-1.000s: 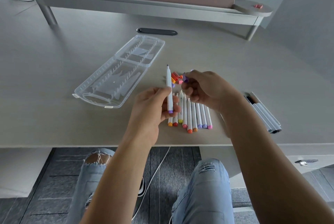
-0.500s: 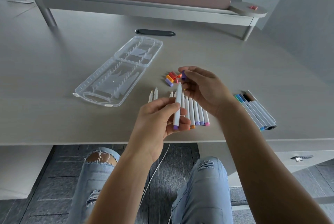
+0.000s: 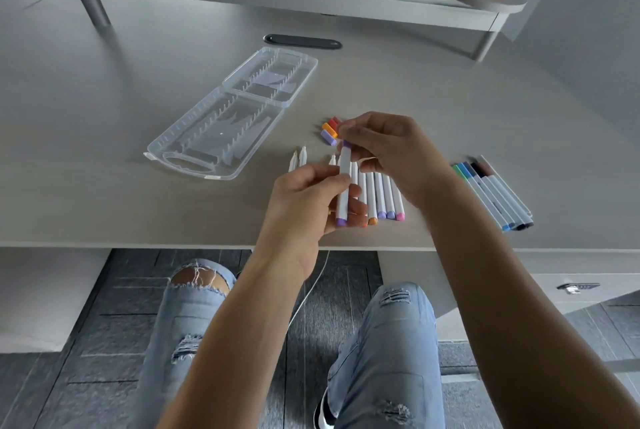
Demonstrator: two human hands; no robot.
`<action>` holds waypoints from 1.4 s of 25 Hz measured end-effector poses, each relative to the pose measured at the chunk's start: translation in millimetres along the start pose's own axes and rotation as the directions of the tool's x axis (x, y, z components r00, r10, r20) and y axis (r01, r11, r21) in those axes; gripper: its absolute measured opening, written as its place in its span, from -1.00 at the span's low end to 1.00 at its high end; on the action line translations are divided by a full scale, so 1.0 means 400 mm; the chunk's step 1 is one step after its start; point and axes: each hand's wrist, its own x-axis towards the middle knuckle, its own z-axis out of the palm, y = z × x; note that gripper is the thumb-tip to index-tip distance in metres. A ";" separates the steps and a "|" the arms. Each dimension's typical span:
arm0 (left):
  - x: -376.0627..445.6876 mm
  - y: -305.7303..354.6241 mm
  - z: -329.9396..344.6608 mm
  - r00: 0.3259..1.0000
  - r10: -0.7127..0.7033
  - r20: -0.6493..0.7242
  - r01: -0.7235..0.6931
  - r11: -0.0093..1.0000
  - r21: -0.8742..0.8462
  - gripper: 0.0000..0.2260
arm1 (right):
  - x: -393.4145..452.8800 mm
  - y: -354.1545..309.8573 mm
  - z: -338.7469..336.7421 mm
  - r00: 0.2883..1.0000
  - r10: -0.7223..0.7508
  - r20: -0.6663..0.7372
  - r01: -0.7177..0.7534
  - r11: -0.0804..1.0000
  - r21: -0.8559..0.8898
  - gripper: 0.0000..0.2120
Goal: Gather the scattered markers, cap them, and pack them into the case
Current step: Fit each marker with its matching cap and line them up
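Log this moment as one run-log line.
left hand holds purple marker | right hand pinches purple cap at its tip | case open, no markers inside

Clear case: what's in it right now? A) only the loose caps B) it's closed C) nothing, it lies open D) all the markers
C: the clear case lies open on the desk, both halves showing only bare slots; markers and caps are outside it.

single head cam, wide-angle, looks forward and down over desk (image 3: 104,151), close above hands; no second view.
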 end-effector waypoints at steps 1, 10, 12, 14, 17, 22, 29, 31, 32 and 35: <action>-0.002 -0.005 0.002 1.000 0.003 -0.005 -0.003 1.000 -0.003 -0.92 | -0.004 0.005 0.010 1.000 -0.003 -0.008 0.003 1.000 -0.012 -0.80; -0.017 -0.023 -0.019 0.999 0.034 -0.039 -0.034 0.999 0.022 -0.89 | -0.027 0.009 0.031 0.996 0.077 -0.042 -0.079 0.996 -0.036 -0.85; -0.021 -0.027 -0.048 0.994 0.080 -0.079 -0.073 0.994 0.078 -0.83 | -0.006 0.009 0.045 0.990 0.104 -0.095 -0.105 0.994 -0.001 -0.83; -0.025 -0.036 -0.091 0.966 0.209 -0.153 -0.171 0.959 0.226 -0.79 | 0.034 0.013 0.061 0.977 0.087 -0.195 -0.104 0.992 -0.076 -0.80; -0.043 -0.033 -0.158 0.892 0.376 -0.253 -0.267 0.887 0.376 -0.80 | 0.096 0.014 0.096 0.975 0.016 -0.221 -0.102 0.918 -0.384 -0.81; -0.048 -0.008 -0.212 0.866 0.392 -0.310 -0.273 0.890 0.365 -0.83 | 0.139 0.026 0.156 0.966 -0.042 -0.256 -0.172 0.635 -0.753 -0.88; 0.009 -0.007 -0.202 0.859 0.483 -0.170 -0.247 0.682 0.688 -0.87 | 0.112 0.037 0.166 0.956 -0.125 -0.266 -0.158 0.544 -0.824 -0.80; 0.038 -0.004 -0.175 0.852 0.506 -0.130 -0.180 0.518 0.837 -0.80 | 0.101 0.032 0.141 0.945 -0.126 -0.302 -0.173 0.591 -0.788 -0.81; 0.052 -0.002 -0.161 0.854 0.504 -0.128 -0.131 0.448 0.884 -0.77 | 0.097 0.031 0.123 0.936 -0.115 -0.332 -0.191 0.626 -0.756 -0.79; 0.083 0.004 -0.124 0.857 0.496 -0.139 -0.001 0.270 0.963 -0.79 | 0.081 0.038 0.067 0.917 -0.079 -0.391 -0.232 0.692 -0.684 -0.74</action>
